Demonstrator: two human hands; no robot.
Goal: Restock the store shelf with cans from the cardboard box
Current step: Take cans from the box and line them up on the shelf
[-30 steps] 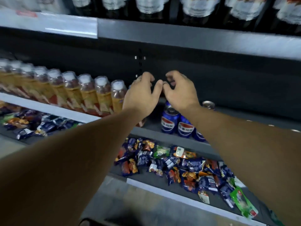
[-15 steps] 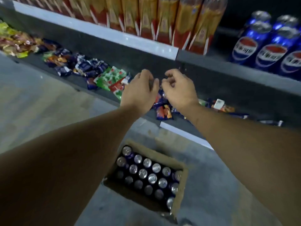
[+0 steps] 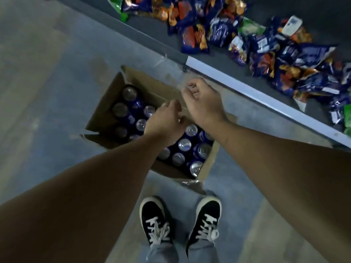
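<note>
An open cardboard box (image 3: 106, 109) stands on the floor below me, packed with several blue cans (image 3: 184, 144) with silver tops. My left hand (image 3: 163, 122) hovers over the middle of the box, fingers loosely curled and holding nothing. My right hand (image 3: 203, 103) hangs over the box's far right side, fingers relaxed and empty. The hands hide the cans beneath them. The can shelf itself is out of view.
The lowest shelf (image 3: 247, 86) runs diagonally at the upper right, heaped with several snack packets (image 3: 266, 42). My two black shoes (image 3: 182, 221) stand on the grey floor (image 3: 47, 82) just in front of the box.
My view has swung down from the shelves to the box on the floor. Both hands came down from the can shelf, empty, to just above the cans in the box.
</note>
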